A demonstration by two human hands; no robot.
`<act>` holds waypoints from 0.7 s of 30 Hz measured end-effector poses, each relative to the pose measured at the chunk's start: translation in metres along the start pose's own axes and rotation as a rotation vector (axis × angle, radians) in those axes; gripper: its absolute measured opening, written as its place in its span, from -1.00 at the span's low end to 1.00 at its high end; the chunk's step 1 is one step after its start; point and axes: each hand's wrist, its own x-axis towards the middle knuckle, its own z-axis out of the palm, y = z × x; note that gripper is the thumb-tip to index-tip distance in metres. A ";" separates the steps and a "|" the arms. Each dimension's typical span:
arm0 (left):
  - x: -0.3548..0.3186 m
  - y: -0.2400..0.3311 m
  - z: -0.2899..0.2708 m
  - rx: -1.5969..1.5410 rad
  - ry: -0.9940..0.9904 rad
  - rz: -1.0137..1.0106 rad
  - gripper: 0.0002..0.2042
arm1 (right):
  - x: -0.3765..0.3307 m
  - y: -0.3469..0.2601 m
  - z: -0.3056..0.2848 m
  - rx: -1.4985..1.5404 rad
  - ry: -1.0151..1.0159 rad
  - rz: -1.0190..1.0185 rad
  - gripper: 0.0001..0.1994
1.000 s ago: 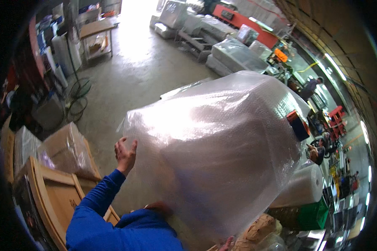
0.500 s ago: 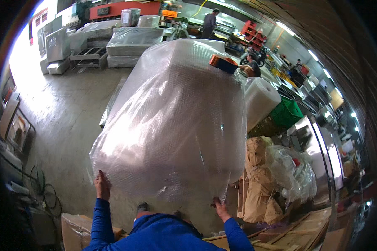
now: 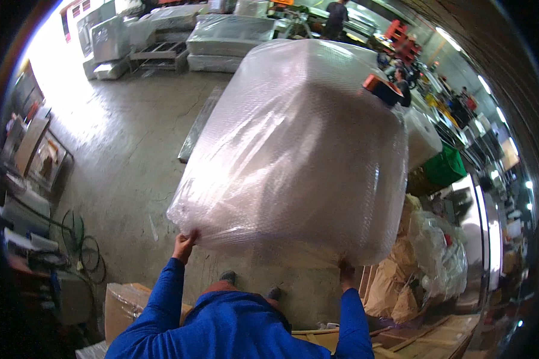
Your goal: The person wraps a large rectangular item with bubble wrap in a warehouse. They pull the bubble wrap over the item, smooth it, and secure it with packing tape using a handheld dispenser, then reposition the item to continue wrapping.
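Bubble-wrap sheet (image 3: 299, 149), centre of the frame, draped over a large boxy form whose own surface is veiled by the film and its glare; what lies beneath cannot be identified. The left hand (image 3: 185, 246), lower left of centre, has its fingers closed on the sheet's near edge, close to the corner. The right hand (image 3: 347, 276), lower right of centre and well apart from the left, meets the near edge with its fingertips dark and partly lost against the film; whether they grip it cannot be told. Blue sleeves (image 3: 164, 299) enter from the lower edge, where the torso is cut off.

On the sheet's upper right rests an orange-and-dark object (image 3: 383, 90), its far end hard to make out. The sheet partly covers a bubble-wrap roll (image 3: 422, 137) at right, with a green crate (image 3: 446, 167) just below it. A brown paper bundle (image 3: 392, 284), lower right, is overlapped by crumpled clear plastic (image 3: 440, 257). At the upper edge, a standing person (image 3: 336, 21) is cropped above the shoulders. Any marking on the orange-and-dark object or on the wrapped carton (image 3: 123, 311), lower left, is too small or blurred to read.
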 end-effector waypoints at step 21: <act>-0.016 0.019 0.007 -0.072 0.262 0.244 -0.71 | -0.025 -0.069 -0.080 0.284 -0.103 0.300 -0.30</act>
